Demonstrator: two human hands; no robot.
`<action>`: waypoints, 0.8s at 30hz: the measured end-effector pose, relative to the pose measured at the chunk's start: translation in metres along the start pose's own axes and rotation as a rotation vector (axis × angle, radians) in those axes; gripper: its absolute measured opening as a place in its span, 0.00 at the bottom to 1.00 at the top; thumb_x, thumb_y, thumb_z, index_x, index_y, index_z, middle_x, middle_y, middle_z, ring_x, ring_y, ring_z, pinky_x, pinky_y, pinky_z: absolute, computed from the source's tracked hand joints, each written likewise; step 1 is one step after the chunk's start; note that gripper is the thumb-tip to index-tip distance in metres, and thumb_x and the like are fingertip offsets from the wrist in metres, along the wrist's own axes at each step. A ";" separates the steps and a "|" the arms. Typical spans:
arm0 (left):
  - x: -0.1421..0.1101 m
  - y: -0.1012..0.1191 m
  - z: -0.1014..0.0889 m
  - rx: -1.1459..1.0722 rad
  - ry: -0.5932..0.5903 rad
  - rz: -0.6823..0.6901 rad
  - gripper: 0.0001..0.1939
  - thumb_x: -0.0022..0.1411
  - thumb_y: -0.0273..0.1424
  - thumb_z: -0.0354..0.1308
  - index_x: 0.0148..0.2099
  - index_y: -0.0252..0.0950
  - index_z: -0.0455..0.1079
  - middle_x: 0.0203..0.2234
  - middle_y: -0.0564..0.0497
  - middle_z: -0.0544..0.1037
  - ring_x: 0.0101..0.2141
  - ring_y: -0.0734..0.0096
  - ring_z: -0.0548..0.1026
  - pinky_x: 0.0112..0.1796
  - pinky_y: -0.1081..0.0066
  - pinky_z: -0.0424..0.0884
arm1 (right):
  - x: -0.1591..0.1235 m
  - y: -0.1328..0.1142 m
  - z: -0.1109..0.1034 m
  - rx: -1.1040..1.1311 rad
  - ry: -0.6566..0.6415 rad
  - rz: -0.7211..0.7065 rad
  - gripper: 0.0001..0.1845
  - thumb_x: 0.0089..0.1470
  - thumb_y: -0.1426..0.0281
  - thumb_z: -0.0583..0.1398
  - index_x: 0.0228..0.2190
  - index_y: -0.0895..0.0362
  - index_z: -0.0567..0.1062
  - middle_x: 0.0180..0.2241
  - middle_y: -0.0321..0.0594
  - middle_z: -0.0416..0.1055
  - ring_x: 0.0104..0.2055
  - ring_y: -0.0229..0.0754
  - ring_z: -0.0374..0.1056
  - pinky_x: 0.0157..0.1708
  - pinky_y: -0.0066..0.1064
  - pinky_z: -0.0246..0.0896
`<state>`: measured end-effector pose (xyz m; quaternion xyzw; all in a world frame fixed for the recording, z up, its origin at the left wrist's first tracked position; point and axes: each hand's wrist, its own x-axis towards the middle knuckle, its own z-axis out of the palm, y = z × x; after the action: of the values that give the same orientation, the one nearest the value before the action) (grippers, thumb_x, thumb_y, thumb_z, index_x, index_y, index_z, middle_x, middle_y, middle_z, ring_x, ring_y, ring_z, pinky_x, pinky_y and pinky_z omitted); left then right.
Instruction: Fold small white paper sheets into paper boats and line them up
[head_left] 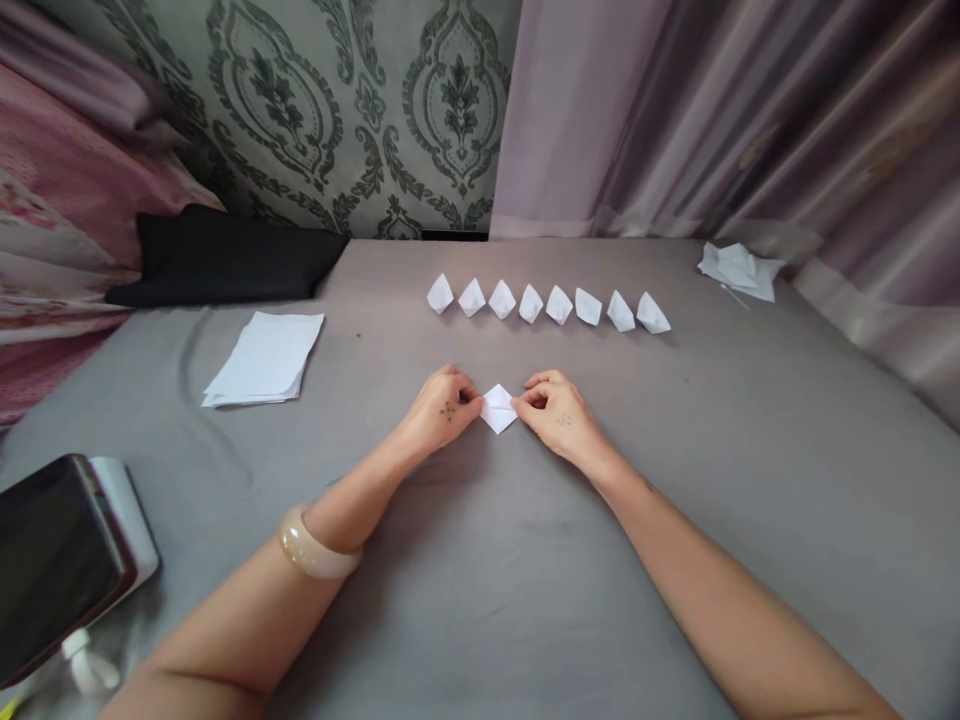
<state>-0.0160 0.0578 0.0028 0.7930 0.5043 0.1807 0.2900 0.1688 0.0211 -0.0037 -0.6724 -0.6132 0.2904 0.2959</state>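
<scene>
Between both hands (501, 412), paper diamond (499, 410), one corner pointing toward person.

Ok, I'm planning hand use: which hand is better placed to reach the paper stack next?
Probably the left hand: the paper stack is nearer to it than to the right hand, though both are holding the folded paper.

Covered corners, cropped edges
Cannot see the side corners of the folded paper (499, 411) beneath the left hand (448, 408) and right hand (561, 416), nor all of the dark-screened device (56, 560) past the left edge; cannot identify the cropped yellow item (7, 709).
</scene>
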 end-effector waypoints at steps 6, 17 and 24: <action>-0.003 -0.005 0.007 0.055 0.030 0.049 0.03 0.57 0.28 0.53 0.32 0.34 0.67 0.32 0.48 0.69 0.34 0.66 0.67 0.38 0.66 0.66 | 0.001 -0.001 -0.001 -0.012 0.006 0.016 0.08 0.46 0.70 0.62 0.18 0.57 0.74 0.41 0.42 0.69 0.30 0.35 0.66 0.36 0.33 0.62; -0.017 0.010 0.006 0.359 -0.099 0.403 0.19 0.61 0.18 0.41 0.48 0.35 0.68 0.39 0.45 0.71 0.39 0.64 0.66 0.40 0.67 0.65 | 0.005 0.019 -0.010 0.055 -0.002 -0.086 0.04 0.47 0.69 0.61 0.25 0.56 0.75 0.33 0.38 0.70 0.28 0.35 0.65 0.34 0.31 0.63; -0.019 0.018 0.005 0.524 -0.137 0.397 0.17 0.62 0.19 0.43 0.47 0.34 0.69 0.37 0.45 0.71 0.38 0.63 0.66 0.38 0.67 0.64 | -0.014 0.015 -0.003 0.209 0.143 -0.194 0.11 0.55 0.72 0.53 0.37 0.55 0.75 0.36 0.39 0.75 0.38 0.39 0.71 0.41 0.32 0.65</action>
<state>-0.0085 0.0334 0.0108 0.9337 0.3488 0.0441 0.0684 0.1798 0.0061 -0.0130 -0.5948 -0.6190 0.2739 0.4337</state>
